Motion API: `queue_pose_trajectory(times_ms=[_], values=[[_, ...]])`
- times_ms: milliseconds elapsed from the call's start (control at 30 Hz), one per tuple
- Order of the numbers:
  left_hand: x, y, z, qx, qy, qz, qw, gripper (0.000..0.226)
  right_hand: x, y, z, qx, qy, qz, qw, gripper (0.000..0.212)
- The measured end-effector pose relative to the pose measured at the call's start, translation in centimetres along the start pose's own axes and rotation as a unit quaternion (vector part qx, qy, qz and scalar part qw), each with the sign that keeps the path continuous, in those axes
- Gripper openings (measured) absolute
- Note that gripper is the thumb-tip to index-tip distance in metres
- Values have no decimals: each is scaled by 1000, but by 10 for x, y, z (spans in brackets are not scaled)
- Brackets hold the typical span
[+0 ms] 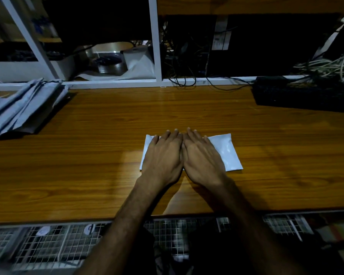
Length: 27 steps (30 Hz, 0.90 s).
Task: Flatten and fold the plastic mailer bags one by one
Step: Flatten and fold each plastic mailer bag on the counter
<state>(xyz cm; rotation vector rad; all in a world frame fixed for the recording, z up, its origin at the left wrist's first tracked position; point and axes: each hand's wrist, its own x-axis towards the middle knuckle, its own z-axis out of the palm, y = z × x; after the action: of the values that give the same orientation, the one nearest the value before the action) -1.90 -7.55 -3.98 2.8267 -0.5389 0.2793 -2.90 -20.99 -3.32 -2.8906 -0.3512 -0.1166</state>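
Below, both hands pressed flat on a white plastic mailer bag [229,153] lying near the middle of the wooden bench [99,155], a little toward its near edge. Left hand [163,155] spread palm-down over the bag's left half, fingers straight and pointing far, only a strip of white showing past its left side. Right hand [202,157] laid the same way just beside it, the two touching along their inner edges, fingers extended and together, nothing gripped or pinched by either. Right third of the bag uncovered, smooth with a faint sheen, far right corner slightly lifted. Fingertips of both hands reaching just past the bag's far edge onto bare wood. Bare forearms crossing the near edge of the bench. Far left, a loose stack of grey-white mailer bags [22,108], overlapping at angles, well apart from the hands. Far right, a black keyboard [306,98] along the back of the bench, with a tangle of pale cables [330,66] behind it. Beyond the bench, a white metal frame [155,46] dividing dark shelf bays; crumpled white plastic [139,62] and a round metal tin [109,64] in the left bay, dangling black wires [179,62] in the next. Under the near edge, white wire mesh [48,247], its contents too dim to make out.
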Motion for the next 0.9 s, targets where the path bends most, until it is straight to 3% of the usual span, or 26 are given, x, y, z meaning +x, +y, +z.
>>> queue_pose_trajectory(times_ms=[333, 467, 567, 700, 900], values=[[3, 3, -3, 66, -41, -29, 997, 90, 1, 2, 0, -30, 2, 20, 999, 55], [3, 3, -2, 71, -46, -45, 995, 84, 1, 2, 2, -42, 9, 27, 999, 77], [3, 3, -1, 69, -48, -52, 995, 82, 2, 4, 5, -44, 10, 40, 998, 73], [3, 3, -1, 66, -58, -62, 994, 80, 1, 4, 4, -51, 5, 44, 998, 95], [4, 3, 1, 82, -65, -78, 991, 78, 1, 4, 5, -49, 9, 61, 997, 89]])
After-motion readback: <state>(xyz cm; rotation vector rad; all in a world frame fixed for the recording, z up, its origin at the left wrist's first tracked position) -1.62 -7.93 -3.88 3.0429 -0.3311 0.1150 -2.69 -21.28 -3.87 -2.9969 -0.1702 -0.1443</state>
